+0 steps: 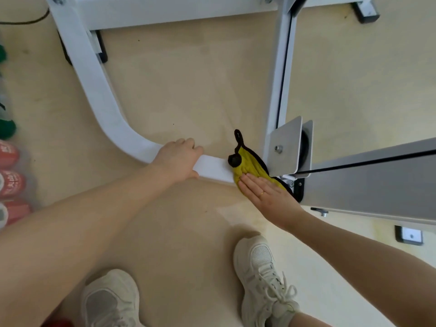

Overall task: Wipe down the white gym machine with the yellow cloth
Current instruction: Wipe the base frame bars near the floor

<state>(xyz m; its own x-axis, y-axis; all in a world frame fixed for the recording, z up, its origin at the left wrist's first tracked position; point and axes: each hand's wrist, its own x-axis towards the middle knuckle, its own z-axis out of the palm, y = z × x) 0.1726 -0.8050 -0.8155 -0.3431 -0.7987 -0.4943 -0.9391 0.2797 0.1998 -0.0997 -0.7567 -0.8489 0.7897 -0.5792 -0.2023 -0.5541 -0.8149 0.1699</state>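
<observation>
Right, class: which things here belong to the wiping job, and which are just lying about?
Job: yellow cloth; white frame bar; right hand flat on the cloth; left hand gripping the bar.
Lying about: red weights; green weights; black cable.

Yellow cloth (251,165) with black edging, white machine frame (99,90), beige floor (188,79)

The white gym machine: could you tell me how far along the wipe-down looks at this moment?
Nothing visibly marks any part as finished; one frame cannot show which surfaces are clean. In hand: the right hand presses the yellow cloth flat on the curved white bar, beside the grey bracket, while the left hand grips the same bar. Apparently left: the bar's long upper stretch and the upright post.
</observation>
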